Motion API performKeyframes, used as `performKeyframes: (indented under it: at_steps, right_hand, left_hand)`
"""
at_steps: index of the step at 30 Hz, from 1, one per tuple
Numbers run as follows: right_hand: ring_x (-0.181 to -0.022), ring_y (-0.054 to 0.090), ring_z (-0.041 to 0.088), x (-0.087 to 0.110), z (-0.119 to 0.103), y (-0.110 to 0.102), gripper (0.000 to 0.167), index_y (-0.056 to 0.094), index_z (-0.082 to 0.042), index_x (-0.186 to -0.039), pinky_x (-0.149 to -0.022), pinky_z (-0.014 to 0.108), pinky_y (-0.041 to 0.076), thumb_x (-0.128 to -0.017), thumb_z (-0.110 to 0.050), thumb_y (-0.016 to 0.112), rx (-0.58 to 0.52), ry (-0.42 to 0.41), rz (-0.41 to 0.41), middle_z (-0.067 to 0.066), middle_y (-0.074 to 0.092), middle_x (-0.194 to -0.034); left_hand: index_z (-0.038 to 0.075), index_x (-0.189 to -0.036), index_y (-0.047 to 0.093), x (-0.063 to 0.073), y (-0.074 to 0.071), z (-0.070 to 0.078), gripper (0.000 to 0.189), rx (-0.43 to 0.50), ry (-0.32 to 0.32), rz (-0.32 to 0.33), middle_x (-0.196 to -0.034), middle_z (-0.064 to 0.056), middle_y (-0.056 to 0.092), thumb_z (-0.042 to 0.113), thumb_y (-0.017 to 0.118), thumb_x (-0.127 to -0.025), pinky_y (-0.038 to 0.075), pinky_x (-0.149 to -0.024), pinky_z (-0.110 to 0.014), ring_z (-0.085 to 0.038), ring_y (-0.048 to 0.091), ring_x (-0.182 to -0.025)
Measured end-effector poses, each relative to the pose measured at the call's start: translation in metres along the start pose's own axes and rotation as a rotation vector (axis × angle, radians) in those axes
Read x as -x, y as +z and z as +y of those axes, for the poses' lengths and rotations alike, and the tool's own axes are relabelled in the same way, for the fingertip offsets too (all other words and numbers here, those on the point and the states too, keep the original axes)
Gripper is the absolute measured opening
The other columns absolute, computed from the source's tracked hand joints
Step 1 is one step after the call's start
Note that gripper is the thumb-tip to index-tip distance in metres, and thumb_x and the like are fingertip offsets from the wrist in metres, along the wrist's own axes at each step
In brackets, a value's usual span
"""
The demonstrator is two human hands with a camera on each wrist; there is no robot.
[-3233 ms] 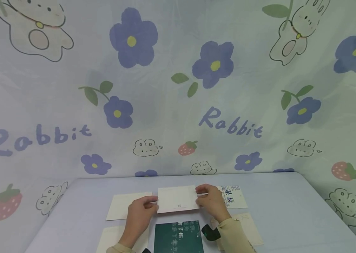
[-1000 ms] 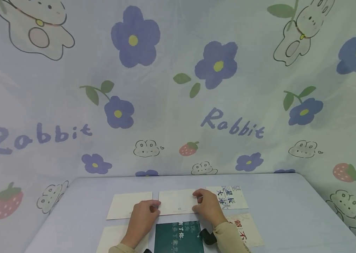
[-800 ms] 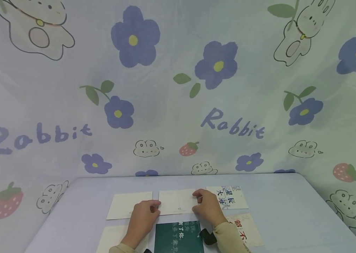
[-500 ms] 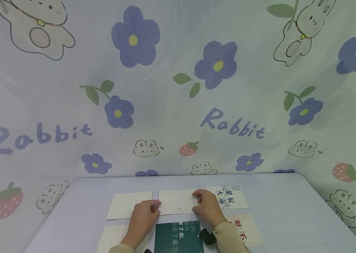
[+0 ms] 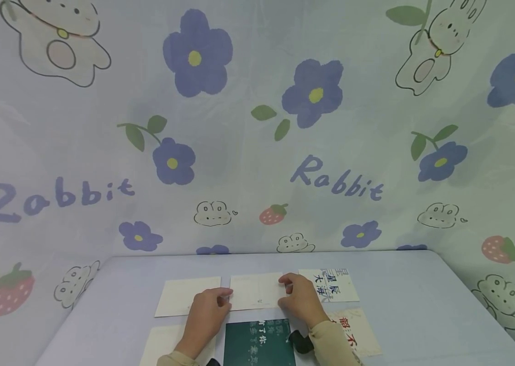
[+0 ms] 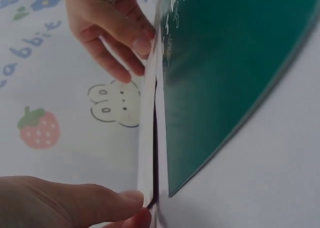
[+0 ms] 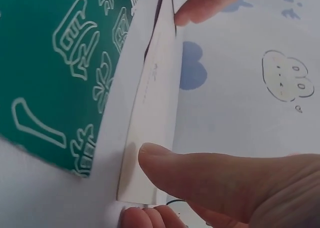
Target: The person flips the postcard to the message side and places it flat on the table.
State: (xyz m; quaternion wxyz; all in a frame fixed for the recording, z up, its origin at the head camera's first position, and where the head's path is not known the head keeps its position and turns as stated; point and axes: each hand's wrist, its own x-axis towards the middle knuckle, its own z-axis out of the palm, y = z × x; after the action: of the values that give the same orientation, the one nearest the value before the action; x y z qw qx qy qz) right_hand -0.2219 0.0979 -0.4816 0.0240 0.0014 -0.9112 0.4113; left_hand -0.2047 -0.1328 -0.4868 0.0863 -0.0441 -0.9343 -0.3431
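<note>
A cream-white card (image 5: 256, 292), blank but for small print, lies low over the table between both hands in the head view. My left hand (image 5: 204, 315) holds its left edge, with thumb and fingertips at the corner in the left wrist view. At the right end my right hand (image 5: 302, 300) holds the card, its thumb (image 7: 160, 158) on the face and fingers beyond the edge in the right wrist view. A dark green card (image 5: 259, 343) with white Chinese characters lies just nearer, between the forearms. The left wrist view shows a thin dark gap along the white card's near edge.
More cards lie around: a blank one (image 5: 180, 295) at back left, another (image 5: 159, 343) nearer left. One with blue characters (image 5: 337, 284) is at back right, one with red characters (image 5: 360, 333) partly behind the right sleeve. A patterned curtain (image 5: 248, 152) hangs behind the white table (image 5: 422, 305).
Since the oldest frame the white card has come down a little, and the right hand has shifted down and left, uncovering more of the two right cards. Over the last second the hands have stayed still.
</note>
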Motion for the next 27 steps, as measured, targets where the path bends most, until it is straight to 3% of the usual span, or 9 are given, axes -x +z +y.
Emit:
performKeyframes:
  at_steps: [12,27]
  right_hand:
    - [-0.087,0.056,0.02,0.005,-0.011,-0.006,0.041,0.071,-0.007,-0.112,-0.077,0.04,0.054,-0.074,0.0,0.083,-0.002,-0.002,0.004,0.009,0.066,-0.109]
    - [-0.093,0.06,0.021,0.011,-0.023,-0.014,0.04,0.07,-0.008,-0.114,-0.077,0.04,0.054,-0.078,-0.005,0.084,-0.009,-0.056,-0.011,0.011,0.066,-0.115]
  left_hand:
    - [0.007,-0.106,0.078,-0.001,-0.011,0.001,0.026,0.015,0.013,0.016,-0.083,-0.002,0.072,0.002,0.072,-0.082,0.052,-0.066,-0.033,-0.011,0.059,-0.073]
    - [0.005,-0.111,0.075,0.002,-0.032,0.011,0.027,0.082,-0.022,-0.046,-0.1,-0.008,0.074,0.006,0.075,-0.084,0.054,-0.063,-0.03,-0.015,0.068,-0.081]
